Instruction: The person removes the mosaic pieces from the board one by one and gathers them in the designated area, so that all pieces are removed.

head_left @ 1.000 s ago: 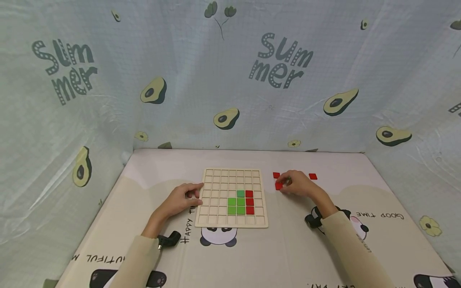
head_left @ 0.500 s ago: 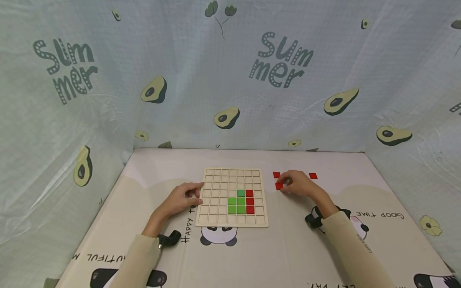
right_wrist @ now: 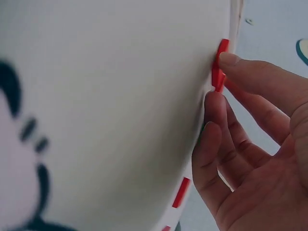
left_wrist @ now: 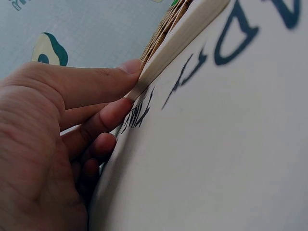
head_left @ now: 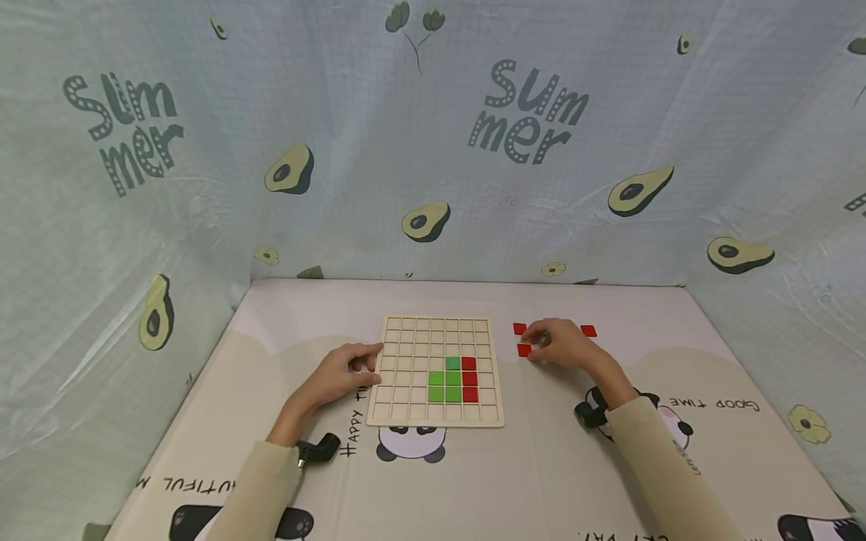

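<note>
My left hand [head_left: 343,370] touches the left edge of a pale wooden grid board [head_left: 406,413] with the thumb and index finger spaced along it; its other fingers are bent. In the left wrist view, that thumb rests against the side of the board [left_wrist: 168,53]. Several green tiles [head_left: 436,387] and a column of red tiles [head_left: 469,379] fill some squares. Right of the board, my right hand [head_left: 561,344] has its thumb and index finger at opposite sides of a small red tile [head_left: 524,350], pinching it low at the table. The index fingertip is hidden in the right wrist view.
One loose red square [head_left: 519,328] lies just beyond the pinched one, and another red square [head_left: 588,330] is past the knuckles to the right. The patterned tablecloth [head_left: 528,466] carries printed pandas and lettering. A hanging sheet with avocados [head_left: 425,223] closes off the back and sides.
The right hand has shifted very slightly at the red tile, which stays in place. The left hand and the board have not visibly moved.
</note>
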A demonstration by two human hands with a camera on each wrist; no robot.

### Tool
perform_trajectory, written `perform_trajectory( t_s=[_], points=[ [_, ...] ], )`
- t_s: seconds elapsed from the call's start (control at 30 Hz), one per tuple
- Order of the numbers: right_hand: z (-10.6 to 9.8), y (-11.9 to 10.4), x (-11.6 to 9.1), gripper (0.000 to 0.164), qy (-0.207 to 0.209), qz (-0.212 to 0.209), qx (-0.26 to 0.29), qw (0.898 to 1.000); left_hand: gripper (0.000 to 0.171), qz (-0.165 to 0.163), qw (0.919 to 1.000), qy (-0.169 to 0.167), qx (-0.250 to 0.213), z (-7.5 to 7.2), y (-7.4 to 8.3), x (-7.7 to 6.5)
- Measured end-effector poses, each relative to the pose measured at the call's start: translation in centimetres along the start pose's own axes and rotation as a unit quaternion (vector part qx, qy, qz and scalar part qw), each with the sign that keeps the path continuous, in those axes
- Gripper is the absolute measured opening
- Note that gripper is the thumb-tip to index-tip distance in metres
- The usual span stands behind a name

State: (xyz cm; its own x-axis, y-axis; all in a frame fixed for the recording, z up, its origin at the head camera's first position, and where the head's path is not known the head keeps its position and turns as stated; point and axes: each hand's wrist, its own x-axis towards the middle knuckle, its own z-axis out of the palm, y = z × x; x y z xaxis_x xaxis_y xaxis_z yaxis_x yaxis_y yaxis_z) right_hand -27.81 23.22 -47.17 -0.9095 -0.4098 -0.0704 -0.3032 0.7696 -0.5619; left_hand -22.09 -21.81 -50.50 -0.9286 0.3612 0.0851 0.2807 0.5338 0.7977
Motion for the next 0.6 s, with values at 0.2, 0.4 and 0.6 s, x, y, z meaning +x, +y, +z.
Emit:
perform_trajectory(
  t_s=[0.2, 0.4, 0.6],
  points=[
    [-1.2, -0.6, -0.3, 0.026, 0.013, 0.006, 0.011, 1.000, 0.062, 0.005, 1.0000, 0.001, -0.001, 0.0, -0.1, 0.0],
    [-1.9, -1.7, 0.0, 0.025, 0.019, -0.023, 0.018, 0.999, 0.063, 0.004, 1.0000, 0.002, 0.001, 0.0, -0.2, 0.1],
    [-1.3, -3.1, 0.8, 0.026, 0.012, -0.043, 0.011, 0.999, 0.063, 0.002, 1.0000, -0.001, -0.001, 0.0, -0.2, 0.2]
  ],
)
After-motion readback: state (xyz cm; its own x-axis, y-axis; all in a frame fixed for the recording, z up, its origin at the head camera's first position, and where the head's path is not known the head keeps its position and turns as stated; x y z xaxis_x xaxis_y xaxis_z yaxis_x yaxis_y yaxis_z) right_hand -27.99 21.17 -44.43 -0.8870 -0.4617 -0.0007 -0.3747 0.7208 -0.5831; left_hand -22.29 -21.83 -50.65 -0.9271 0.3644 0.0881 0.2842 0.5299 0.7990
